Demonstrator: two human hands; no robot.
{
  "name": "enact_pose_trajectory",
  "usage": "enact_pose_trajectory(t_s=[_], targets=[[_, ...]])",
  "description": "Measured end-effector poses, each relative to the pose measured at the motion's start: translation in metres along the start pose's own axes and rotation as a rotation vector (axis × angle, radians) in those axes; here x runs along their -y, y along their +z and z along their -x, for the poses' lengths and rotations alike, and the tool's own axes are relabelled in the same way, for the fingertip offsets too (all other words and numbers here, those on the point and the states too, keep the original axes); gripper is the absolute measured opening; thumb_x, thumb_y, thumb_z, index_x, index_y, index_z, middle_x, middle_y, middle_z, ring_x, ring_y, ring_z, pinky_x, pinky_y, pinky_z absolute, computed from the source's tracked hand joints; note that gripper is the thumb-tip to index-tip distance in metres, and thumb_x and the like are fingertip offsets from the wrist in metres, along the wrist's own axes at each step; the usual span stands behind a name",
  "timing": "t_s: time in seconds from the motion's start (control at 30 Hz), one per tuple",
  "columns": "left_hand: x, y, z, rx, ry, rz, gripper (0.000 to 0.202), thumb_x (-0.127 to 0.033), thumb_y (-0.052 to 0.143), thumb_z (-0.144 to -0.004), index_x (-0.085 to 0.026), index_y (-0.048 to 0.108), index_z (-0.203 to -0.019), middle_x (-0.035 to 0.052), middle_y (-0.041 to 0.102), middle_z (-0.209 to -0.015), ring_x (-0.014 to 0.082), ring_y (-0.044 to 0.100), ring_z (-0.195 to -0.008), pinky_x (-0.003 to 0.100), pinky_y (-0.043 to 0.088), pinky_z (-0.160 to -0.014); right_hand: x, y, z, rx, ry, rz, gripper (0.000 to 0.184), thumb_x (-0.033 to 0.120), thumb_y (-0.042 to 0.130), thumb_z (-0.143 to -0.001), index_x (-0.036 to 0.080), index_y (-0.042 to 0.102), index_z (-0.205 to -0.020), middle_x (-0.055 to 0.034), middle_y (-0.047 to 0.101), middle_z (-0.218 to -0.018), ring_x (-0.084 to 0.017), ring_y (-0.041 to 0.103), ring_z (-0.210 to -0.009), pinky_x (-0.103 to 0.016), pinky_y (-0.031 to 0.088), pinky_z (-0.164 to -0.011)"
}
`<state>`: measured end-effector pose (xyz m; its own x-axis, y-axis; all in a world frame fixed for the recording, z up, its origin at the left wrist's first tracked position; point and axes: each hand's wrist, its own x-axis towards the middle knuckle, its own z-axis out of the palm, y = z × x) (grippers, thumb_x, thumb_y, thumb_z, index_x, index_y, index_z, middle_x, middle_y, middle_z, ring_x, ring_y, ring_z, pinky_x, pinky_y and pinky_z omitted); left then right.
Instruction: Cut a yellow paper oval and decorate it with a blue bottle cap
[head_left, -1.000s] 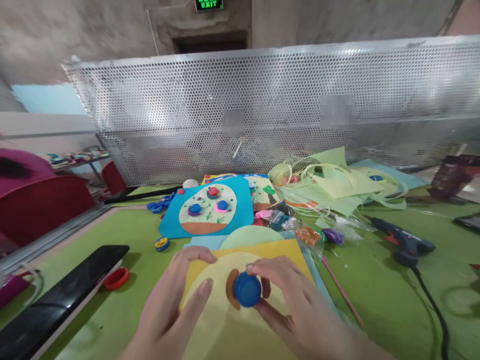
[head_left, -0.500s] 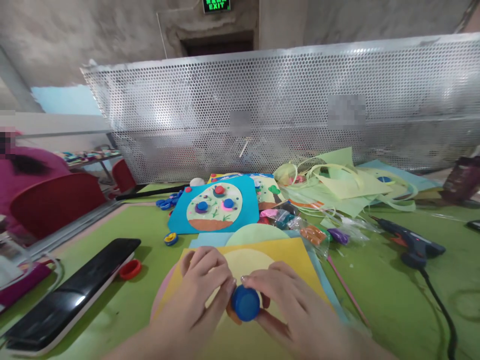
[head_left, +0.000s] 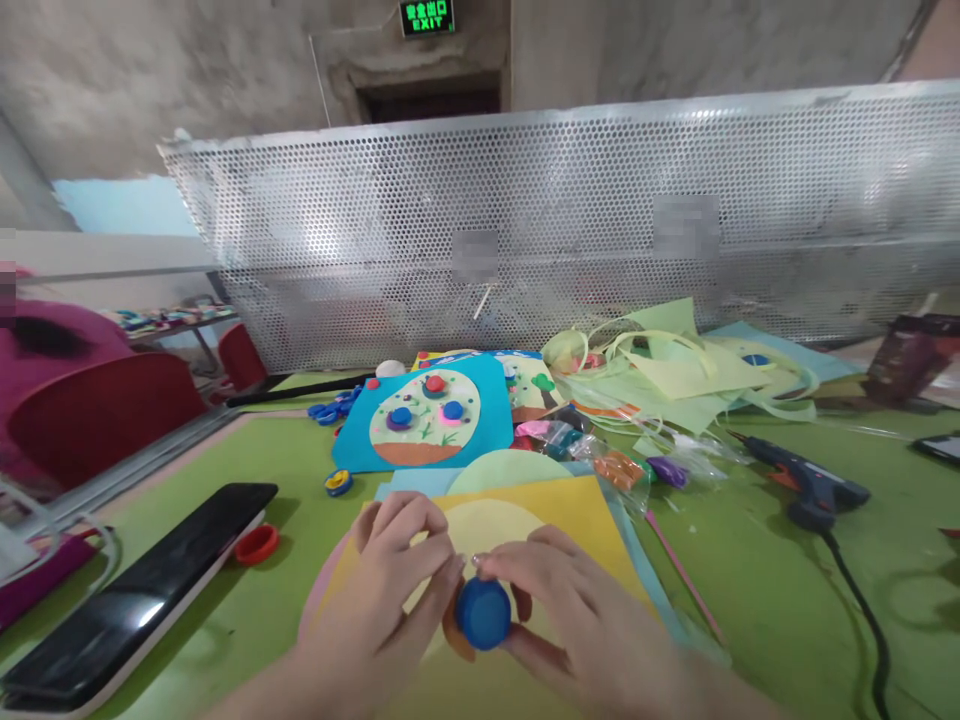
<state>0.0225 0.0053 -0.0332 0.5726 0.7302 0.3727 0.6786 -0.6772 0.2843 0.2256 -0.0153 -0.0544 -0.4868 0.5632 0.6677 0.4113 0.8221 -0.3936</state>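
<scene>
Thumb and fingers of my right hand [head_left: 581,610] grip a round blue bottle cap [head_left: 484,613] with its flat face toward me. Along the cap's lower left edge lies a strip of orange-brown modelling clay [head_left: 456,635]. My left hand [head_left: 401,585] is closed, thumb and fingertips pinched at the clay by the cap's upper left side; the exact contact is hidden. Both hands are over a yellow sheet [head_left: 577,505] with a pale yellow circle [head_left: 487,515] on it.
Behind the sheet leans a blue card [head_left: 495,390] with caps and clay figures. A phone [head_left: 142,580] and red cap ring [head_left: 257,544] lie left. Right are a pink stick [head_left: 684,577], bagged clay [head_left: 622,465], paper scraps [head_left: 705,365] and a corded glue gun [head_left: 806,480].
The blue cap and both hands sit slightly further left in the view, and more of the brown clay shows beside the cap. The whole scene has shifted slightly as the camera moved.
</scene>
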Motion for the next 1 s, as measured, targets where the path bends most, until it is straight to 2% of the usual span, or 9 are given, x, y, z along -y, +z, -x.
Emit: enact_pose_trajectory(t_s=[0.07,0.13,0.23,0.37,0.5,0.6,0.77,0.9,1.0], targets=[[0.004,0.001,-0.001,-0.053,-0.052,0.004,0.026,-0.022,0.032,-0.091,-0.021,0.04,-0.066,0.0001,0.045,-0.077,0.0199,0.044,-0.079,0.037,0.032,-0.072,-0.002,0.002,0.001,0.032,0.16,-0.091,0.044,0.005,0.062,-0.077,0.024,0.047,-0.114,0.0002,0.065,-0.098,-0.016,0.059,-0.077,-0.027,0.046,-0.072],[0.009,0.002,-0.002,-0.093,-0.158,0.06,0.028,-0.028,0.031,-0.091,-0.022,0.037,-0.065,0.0005,0.047,-0.076,0.0215,0.044,-0.08,0.038,0.032,-0.075,-0.005,0.004,0.0,0.04,0.409,-0.25,0.052,0.004,0.063,-0.071,0.026,0.046,-0.115,0.0018,0.063,-0.097,-0.016,0.057,-0.074,-0.029,0.045,-0.072],[0.016,0.004,-0.006,-0.065,-0.3,0.161,0.03,-0.037,0.023,-0.092,-0.024,0.039,-0.07,0.0002,0.05,-0.076,0.0217,0.048,-0.079,0.037,0.036,-0.076,-0.012,0.006,-0.005,-0.018,0.712,-0.547,0.052,0.009,0.063,-0.065,0.025,0.047,-0.112,0.0006,0.059,-0.098,-0.016,0.054,-0.073,-0.032,0.042,-0.075],[0.019,0.008,-0.01,0.054,-0.408,0.25,0.025,-0.039,0.021,-0.094,-0.029,0.043,-0.094,-0.0035,0.052,-0.076,0.0174,0.052,-0.067,0.029,0.041,-0.063,-0.024,0.005,-0.01,0.023,0.854,-0.762,0.046,0.033,0.064,-0.067,0.02,0.046,-0.108,-0.0044,0.058,-0.097,-0.013,0.052,-0.067,-0.027,0.042,-0.062],[0.019,0.015,-0.011,0.145,-0.464,0.322,0.024,-0.04,0.021,-0.093,-0.029,0.043,-0.095,-0.0047,0.053,-0.078,0.0154,0.053,-0.065,0.024,0.041,-0.057,-0.033,0.003,-0.01,0.141,0.969,-0.789,0.042,0.051,0.057,-0.07,0.017,0.05,-0.093,0.0,0.055,-0.072,-0.008,0.042,-0.049,-0.02,0.03,-0.045],[0.018,0.021,-0.009,0.187,-0.458,0.36,0.025,-0.04,0.021,-0.093,-0.028,0.043,-0.096,-0.004,0.056,-0.078,0.0162,0.055,-0.07,0.025,0.042,-0.061,-0.033,0.002,-0.008,0.198,1.008,-0.683,0.033,0.051,0.046,-0.079,0.018,0.048,-0.079,0.001,0.053,-0.064,-0.007,0.036,-0.045,-0.019,0.025,-0.042],[0.015,0.025,-0.005,0.239,-0.441,0.381,0.026,-0.038,0.022,-0.092,-0.027,0.045,-0.098,-0.0024,0.059,-0.078,0.0181,0.057,-0.074,0.028,0.042,-0.066,-0.031,0.002,-0.004,0.273,0.924,-0.444,0.029,0.037,0.033,-0.09,0.019,0.045,-0.07,-0.0009,0.057,-0.063,-0.009,0.035,-0.044,-0.022,0.026,-0.042],[0.014,0.023,-0.005,0.27,-0.445,0.367,0.028,-0.038,0.024,-0.092,-0.027,0.048,-0.098,-0.0018,0.058,-0.077,0.0192,0.058,-0.072,0.028,0.041,-0.063,-0.029,0.005,0.001,0.292,0.814,-0.178,0.033,0.032,0.039,-0.09,0.02,0.037,-0.059,0.0039,0.043,-0.053,-0.012,0.039,-0.049,-0.025,0.028,-0.048],[0.013,0.023,-0.006,0.271,-0.436,0.349,0.029,-0.037,0.024,-0.091,-0.027,0.051,-0.096,-0.0012,0.058,-0.075,0.02,0.058,-0.073,0.029,0.041,-0.064,-0.027,0.004,0.002,0.319,0.75,-0.047,0.032,0.03,0.039,-0.09,0.02,0.048,-0.061,0.0031,0.047,-0.053,-0.014,0.046,-0.05,-0.026,0.032,-0.051]])
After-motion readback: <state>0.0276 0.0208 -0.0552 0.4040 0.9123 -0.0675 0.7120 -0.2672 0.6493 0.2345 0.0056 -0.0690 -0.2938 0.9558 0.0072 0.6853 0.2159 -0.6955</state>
